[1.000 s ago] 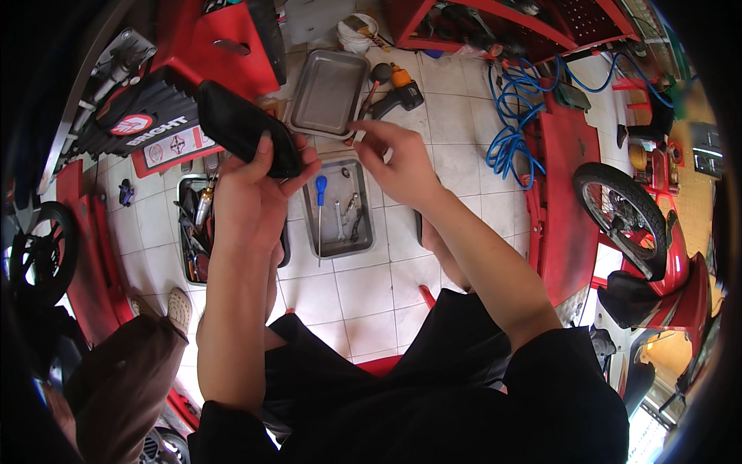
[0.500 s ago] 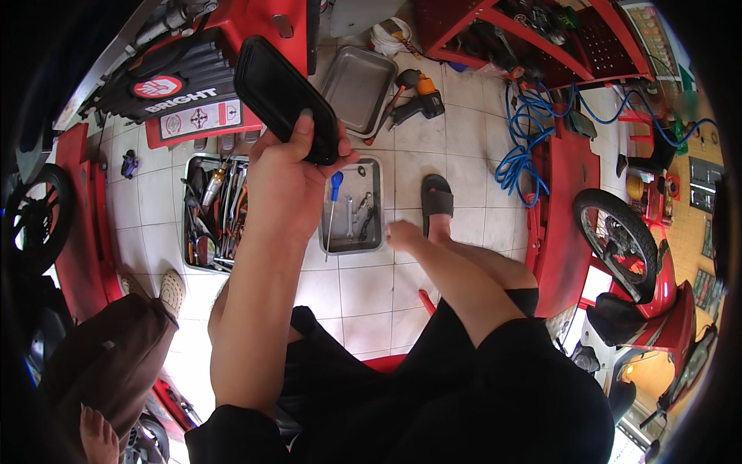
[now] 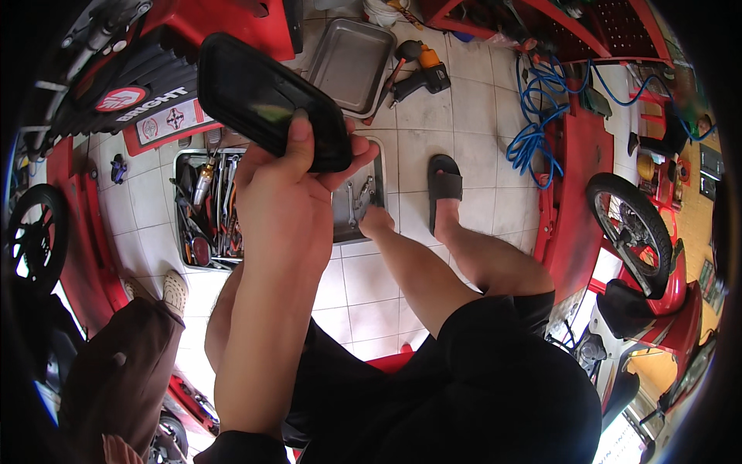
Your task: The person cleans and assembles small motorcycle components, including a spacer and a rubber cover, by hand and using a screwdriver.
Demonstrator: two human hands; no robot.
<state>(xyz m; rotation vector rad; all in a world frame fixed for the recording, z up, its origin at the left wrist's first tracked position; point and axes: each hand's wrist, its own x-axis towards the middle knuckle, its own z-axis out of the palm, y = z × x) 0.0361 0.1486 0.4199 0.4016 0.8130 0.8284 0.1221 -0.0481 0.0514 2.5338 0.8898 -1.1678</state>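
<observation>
My left hand (image 3: 290, 166) is closed on a long black cover (image 3: 267, 97) with rounded corners and a raised rim, held tilted up in front of me. The thumb presses on its face and the fingers wrap behind it. My right hand (image 3: 377, 222) reaches into a shallow metal tray (image 3: 379, 166), its fingers drawn together among small metal parts; what they hold is too small to tell. Beside those fingers lies a wrench (image 3: 351, 203). My left hand and the cover hide the left part of this tray.
Left of the tray stands a toolbox tray (image 3: 179, 224) full of tools. Farther off are another metal tray (image 3: 352, 66) and a yellow-black power tool (image 3: 423, 77). A blue hose (image 3: 533, 147) coils at the right. Another person's brown-trousered leg (image 3: 124, 363) is at the left.
My right hand has moved left, from beside the tray's edge into it. The cover in my left hand has tilted and shifted left, and the blue-handled screwdriver is now hidden.
</observation>
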